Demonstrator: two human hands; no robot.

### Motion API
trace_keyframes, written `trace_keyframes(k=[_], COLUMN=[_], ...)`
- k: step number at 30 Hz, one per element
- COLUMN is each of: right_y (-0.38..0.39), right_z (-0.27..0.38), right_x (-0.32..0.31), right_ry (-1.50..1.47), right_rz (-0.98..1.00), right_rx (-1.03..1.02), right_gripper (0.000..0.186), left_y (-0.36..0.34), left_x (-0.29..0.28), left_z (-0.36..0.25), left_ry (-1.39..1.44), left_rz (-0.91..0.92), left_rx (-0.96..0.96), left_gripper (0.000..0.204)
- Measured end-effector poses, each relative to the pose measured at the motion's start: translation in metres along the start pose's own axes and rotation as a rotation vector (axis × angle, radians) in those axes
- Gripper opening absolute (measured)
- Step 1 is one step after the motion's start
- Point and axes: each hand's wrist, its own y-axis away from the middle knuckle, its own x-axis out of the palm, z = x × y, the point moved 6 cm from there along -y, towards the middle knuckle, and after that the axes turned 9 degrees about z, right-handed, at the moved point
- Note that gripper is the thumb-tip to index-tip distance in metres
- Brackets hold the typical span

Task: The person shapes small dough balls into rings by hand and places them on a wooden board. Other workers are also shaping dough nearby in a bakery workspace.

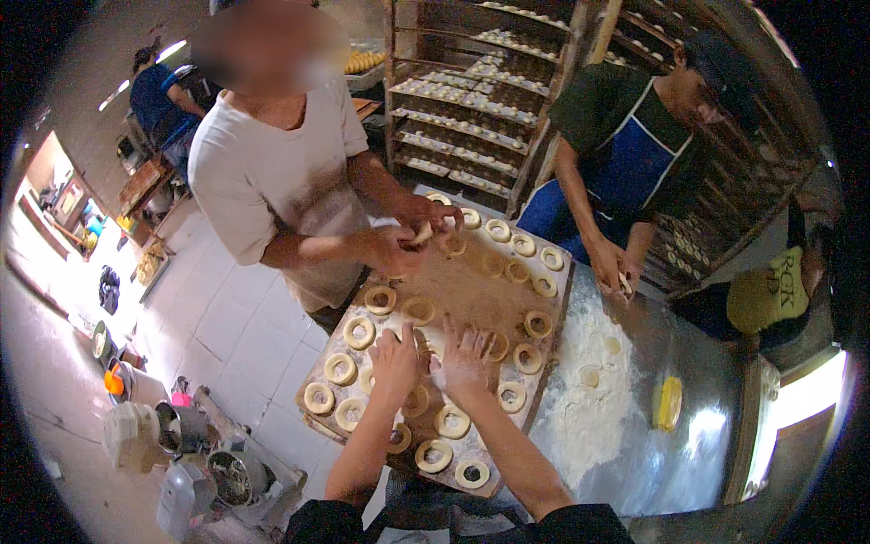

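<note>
Over the near half of a floured wooden board (pixel 471 283), my left hand (pixel 396 357) and my right hand (pixel 464 364) are side by side with fingers stretched forward. Flour whitens the right fingers, which are spread. A pale piece of dough (pixel 434 342) shows between the hands; whether either grips it is hidden. Raw dough rings (pixel 340 369) lie along the board's edges, with one dough ring (pixel 452 421) just below my right hand. Opposite me, a person in a white shirt (pixel 281 172) handles a dough ring (pixel 420 234) above the board's far edge.
At right, a metal table (pixel 698 453) carries spread flour (pixel 594 390) and a yellow block (pixel 669 404). A person in a blue apron (pixel 625 154) works dough there. Racks of dough trays (pixel 467 100) stand behind. Pots and a mixer (pixel 186 490) sit at lower left.
</note>
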Motion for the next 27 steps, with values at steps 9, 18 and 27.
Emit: trace_keyframes(k=[9,18,27], right_y=[0.024,0.112,0.158], right_z=[-0.03,-0.353,-0.347], right_x=[-0.005,0.009,-0.018], right_ry=[-0.117,-0.341,-0.735], right_rz=[-0.082,-0.156,-0.08], right_rx=[-0.07,0.456,0.251], right_gripper=[0.089,0.033,0.054], left_y=[0.025,0.079,0.095], left_x=[-0.003,0.023,0.106], left_z=[-0.008,-0.133,-0.295], left_ry=[0.142,0.451,0.47], left_rz=[-0.101,0.074,-0.038], left_rx=[0.041,0.511,0.611], left_gripper=[0.074,0.035,0.035])
